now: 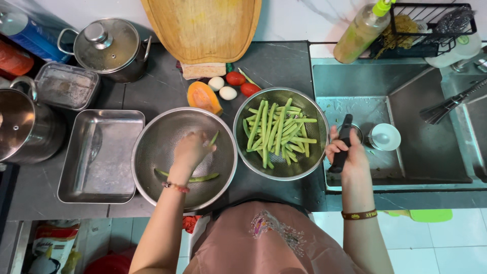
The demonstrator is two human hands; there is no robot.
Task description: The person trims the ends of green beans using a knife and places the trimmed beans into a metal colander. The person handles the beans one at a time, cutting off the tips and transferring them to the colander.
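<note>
- left hand over the big steel bowl, fingers pinched shut on one green bean, bean tip sticking up past the fingers
- two long beans lie flat on the bowl bottom, just below the wrist
- right hand at the sink edge, fingers wrapped tight around a black knife handle; blade not visible, can't tell where it points
- mesh colander between the two hands, touching the bowl's rim, full of green beans
- both sit on the dark surface
- behind them: orange squash wedge, two eggs, two tomatoes, close together
- wooden cutting board leans on the wall
- left of the bowl: empty steel tray, lidded container, lidded pot, larger pot at the edge
- sink at right holds a small white cup; soap bottle and wire rack behind it
</note>
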